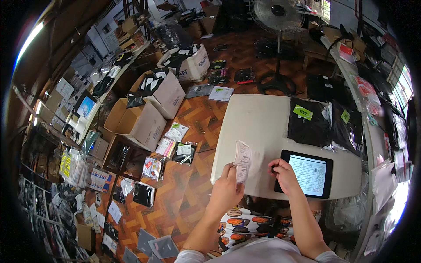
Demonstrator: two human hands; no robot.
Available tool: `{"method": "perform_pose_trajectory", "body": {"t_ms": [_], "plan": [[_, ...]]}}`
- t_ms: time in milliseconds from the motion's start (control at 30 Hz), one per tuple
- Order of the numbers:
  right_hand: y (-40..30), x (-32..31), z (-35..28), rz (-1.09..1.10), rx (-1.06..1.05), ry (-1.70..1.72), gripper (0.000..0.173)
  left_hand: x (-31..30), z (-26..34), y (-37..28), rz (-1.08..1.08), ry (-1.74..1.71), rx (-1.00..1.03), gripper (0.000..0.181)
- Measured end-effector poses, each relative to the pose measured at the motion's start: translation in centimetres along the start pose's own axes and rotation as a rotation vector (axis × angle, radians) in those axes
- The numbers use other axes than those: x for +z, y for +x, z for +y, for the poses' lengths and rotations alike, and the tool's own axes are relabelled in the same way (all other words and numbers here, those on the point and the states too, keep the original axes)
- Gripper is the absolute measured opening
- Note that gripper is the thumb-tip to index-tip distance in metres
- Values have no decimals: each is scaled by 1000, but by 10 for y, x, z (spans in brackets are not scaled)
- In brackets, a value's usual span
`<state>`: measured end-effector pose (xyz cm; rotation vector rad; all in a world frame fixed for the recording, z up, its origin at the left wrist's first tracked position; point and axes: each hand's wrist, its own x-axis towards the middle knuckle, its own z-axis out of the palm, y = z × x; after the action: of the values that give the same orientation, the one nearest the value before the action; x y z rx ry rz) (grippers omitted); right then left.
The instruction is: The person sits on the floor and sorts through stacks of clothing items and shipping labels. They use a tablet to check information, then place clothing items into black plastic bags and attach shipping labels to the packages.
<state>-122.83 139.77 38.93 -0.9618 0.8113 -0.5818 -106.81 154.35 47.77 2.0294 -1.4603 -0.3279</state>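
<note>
My left hand grips a thin stack of printed paper slips upright over the left part of a pale table. The slips bear writing and bend slightly at the top. My right hand hovers by the left edge of a tablet, fingers curled around a small dark object whose kind I cannot make out. Lying flat near the table's front edge, the tablet displays a page with a grid. Behind it are two plastic-wrapped black garments with green labels.
The pale plastic table stands before me. On the wooden floor, bagged garments lie left of it, near open cardboard boxes. A standing fan rises behind the table. A long counter runs along the right.
</note>
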Motion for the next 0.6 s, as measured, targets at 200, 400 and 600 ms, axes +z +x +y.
{"method": "perform_pose_trajectory", "body": {"t_ms": [200, 400, 600], "plan": [[-13, -5, 1, -14, -118, -263, 27, 29, -2, 11, -93, 183, 100, 38], [-23, -17, -2, 22, -190, -310, 29, 30, 3, 12, -181, 217, 91, 39], [-25, -12, -4, 88, -250, -441, 22, 25, -3, 17, -220, 200, 116, 36]]}}
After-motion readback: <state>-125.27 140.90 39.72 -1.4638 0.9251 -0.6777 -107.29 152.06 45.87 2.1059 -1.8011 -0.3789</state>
